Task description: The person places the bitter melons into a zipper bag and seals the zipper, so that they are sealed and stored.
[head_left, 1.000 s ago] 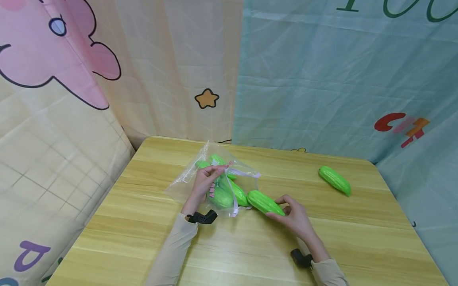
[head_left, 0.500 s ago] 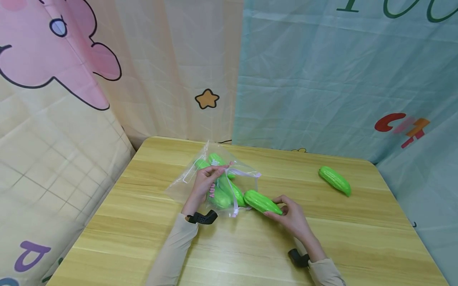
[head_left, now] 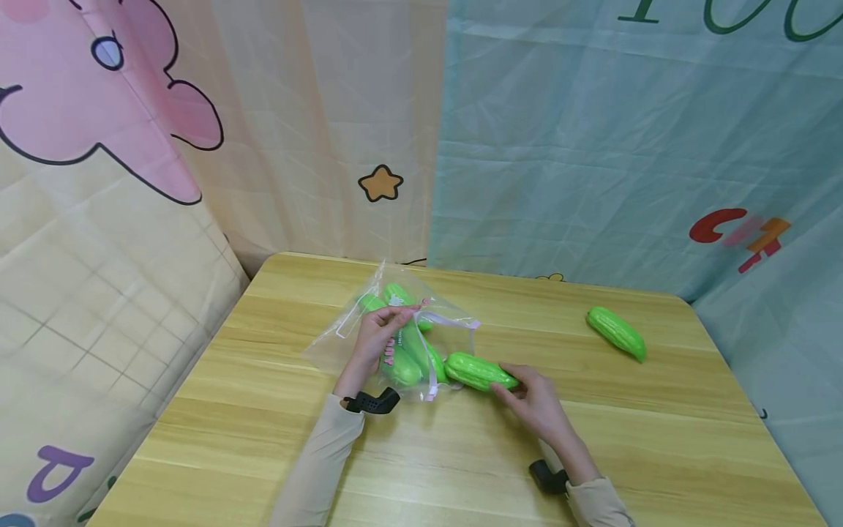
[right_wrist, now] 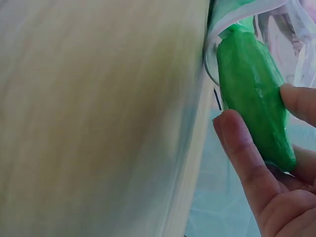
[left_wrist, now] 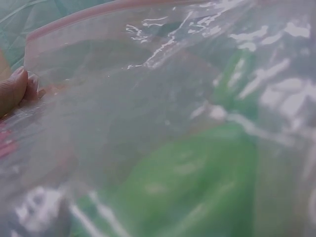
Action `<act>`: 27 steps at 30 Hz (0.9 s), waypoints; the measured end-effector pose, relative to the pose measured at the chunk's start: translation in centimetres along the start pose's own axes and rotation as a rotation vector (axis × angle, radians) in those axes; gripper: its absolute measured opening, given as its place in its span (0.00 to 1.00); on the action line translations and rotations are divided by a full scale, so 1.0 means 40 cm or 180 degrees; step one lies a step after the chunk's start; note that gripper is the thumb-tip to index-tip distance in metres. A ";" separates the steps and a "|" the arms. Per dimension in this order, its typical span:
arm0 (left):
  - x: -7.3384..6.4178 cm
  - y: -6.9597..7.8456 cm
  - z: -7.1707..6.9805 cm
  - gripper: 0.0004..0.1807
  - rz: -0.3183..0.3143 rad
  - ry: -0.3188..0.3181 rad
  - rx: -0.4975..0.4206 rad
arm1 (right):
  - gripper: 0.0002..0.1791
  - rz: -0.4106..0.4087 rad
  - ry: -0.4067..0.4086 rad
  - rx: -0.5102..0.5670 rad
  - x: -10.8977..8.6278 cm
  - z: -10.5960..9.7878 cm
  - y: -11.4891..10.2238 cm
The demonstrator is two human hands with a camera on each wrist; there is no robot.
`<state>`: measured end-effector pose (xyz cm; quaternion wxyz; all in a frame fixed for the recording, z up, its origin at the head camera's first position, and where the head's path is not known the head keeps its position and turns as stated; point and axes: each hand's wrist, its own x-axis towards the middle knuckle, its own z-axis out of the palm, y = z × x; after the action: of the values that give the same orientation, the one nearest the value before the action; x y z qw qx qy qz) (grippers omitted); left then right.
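Note:
My left hand pinches the upper edge of a clear plastic zip bag, whose pale lilac-trimmed mouth gapes to the right. Several bright green ridged gourds lie inside, seen blurred through the film in the left wrist view. Between thumb and fingers, my right hand holds another green ridged gourd by its near end. In the right wrist view, that gourd's far end is at the bag's trim. The left thumb shows at the left wrist view's edge.
One more green ridged gourd lies on the wooden table at the back right. Printed cloth curtains hang behind the table and along both sides. Each wrist bears a black camera mount.
My right hand has moved slightly left with its gourd, bringing it closer to the bag's mouth. The gourds inside have shifted a little left. My left hand stays on the bag's edge.

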<state>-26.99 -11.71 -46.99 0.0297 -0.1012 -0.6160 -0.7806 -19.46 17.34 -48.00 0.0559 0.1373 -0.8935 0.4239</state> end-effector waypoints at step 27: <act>-0.001 0.002 0.001 0.04 -0.0042 0.0042 -0.0026 | 0.17 0.0182 -0.0097 0.0333 -0.013 0.003 -0.010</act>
<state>-26.93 -11.67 -46.93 0.0282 -0.0921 -0.6133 -0.7840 -18.83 17.13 -47.89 0.0229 0.1209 -0.8745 0.4692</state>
